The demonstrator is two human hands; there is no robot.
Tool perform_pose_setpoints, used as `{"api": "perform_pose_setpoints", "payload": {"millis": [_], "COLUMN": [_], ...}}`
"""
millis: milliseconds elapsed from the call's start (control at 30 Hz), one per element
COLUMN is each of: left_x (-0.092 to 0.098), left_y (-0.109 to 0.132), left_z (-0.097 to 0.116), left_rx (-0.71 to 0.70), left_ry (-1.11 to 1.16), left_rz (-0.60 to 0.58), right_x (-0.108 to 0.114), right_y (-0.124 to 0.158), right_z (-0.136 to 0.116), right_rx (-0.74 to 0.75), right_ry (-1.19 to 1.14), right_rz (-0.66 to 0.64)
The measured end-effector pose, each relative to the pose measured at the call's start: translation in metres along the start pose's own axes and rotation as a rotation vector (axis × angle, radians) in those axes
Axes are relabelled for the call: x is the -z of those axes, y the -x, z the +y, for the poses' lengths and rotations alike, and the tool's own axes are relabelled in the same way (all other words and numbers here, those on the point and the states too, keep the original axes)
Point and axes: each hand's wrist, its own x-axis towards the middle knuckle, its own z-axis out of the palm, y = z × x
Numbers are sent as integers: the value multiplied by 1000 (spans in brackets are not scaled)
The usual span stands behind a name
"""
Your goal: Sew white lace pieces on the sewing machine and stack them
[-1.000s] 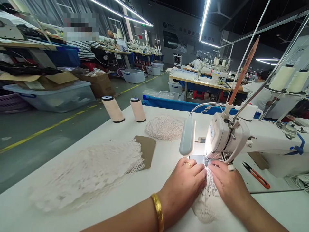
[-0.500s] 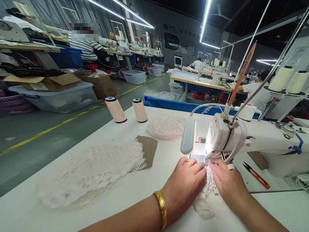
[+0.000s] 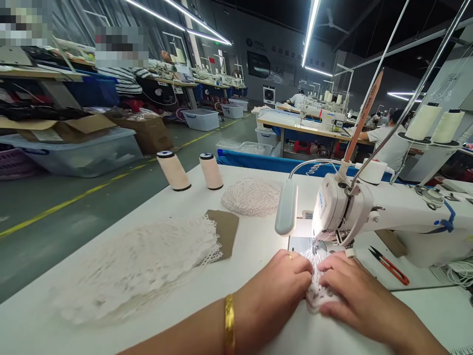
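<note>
Under the needle of a white sewing machine (image 3: 334, 204) lies a small piece of white lace fabric (image 3: 315, 296). My left hand (image 3: 275, 286), with a ring and a gold bangle, presses its closed fingers on the lace's left edge. From the right, my right hand (image 3: 356, 293) holds the same piece with bent fingers, its thumb lower down on the lace. Both hands are just in front of the presser foot, whose contact with the fabric is partly hidden. A larger stack of white lace (image 3: 148, 256) is spread over the table's left side.
Brown card (image 3: 223, 231) lies under the stack's end. Behind are a lace bundle (image 3: 253, 197) and two thread cones, one (image 3: 173, 171) leaning. A lamp (image 3: 287, 207) hangs left of the machine head; orange-handled thread snips (image 3: 389, 266) lie right. Co-workers sit at machines beyond.
My hands have come back slightly from the needle and sit farther apart. The lace is bunched shorter, and more of it shows at the presser foot. The view has shifted slightly.
</note>
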Motion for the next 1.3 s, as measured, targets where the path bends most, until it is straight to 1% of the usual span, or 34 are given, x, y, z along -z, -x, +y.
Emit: {"api": "perform_pose_setpoints", "payload": {"millis": [33, 100, 200, 267, 333, 400, 533, 700, 833, 1000, 1133, 1200, 1233, 1300], "left_x": [-4, -10, -13, -13, -12, -12, -10, -5, -5, -6, -5, -6, -6, -8], "left_y": [-2, -9, -21, -28, -33, -35, -37, -39, -38, -36, -35, -33, -31, -25], "left_z": [-2, -5, -7, -7, -9, -13, -16, -14, -12, -8, -6, -6, -6, -5], "left_rx": [8, 53, 149, 214, 263, 289, 289, 314, 344, 393, 406, 354, 298, 146], "left_ry": [11, 70, 216, 264, 272, 273, 312, 380, 430, 561, 597, 590, 561, 432], "left_rz": [30, 82, 167, 215, 220, 194, 140, 100, 89, 99, 120, 126, 131, 149], "right_x": [-1, -5, -12, -15, -17, -18, -21, -20, -17, -17, -17, -16, -15, -13], "right_y": [-2, -7, -13, -17, -20, -24, -26, -25, -24, -23, -20, -17, -15, -12], "right_z": [1, 3, 4, 1, -2, -4, -2, 0, -1, -2, -1, 1, 1, 2], "right_rx": [17, 28, -17, -60, -112, -173, -247, -276, -286, -258, -226, -197, -161, -45], "right_ry": [-8, -47, -129, -166, -212, -271, -355, -376, -385, -352, -312, -271, -235, -133], "right_rz": [15, 94, 266, 357, 400, 418, 458, 436, 413, 394, 373, 347, 322, 249]}}
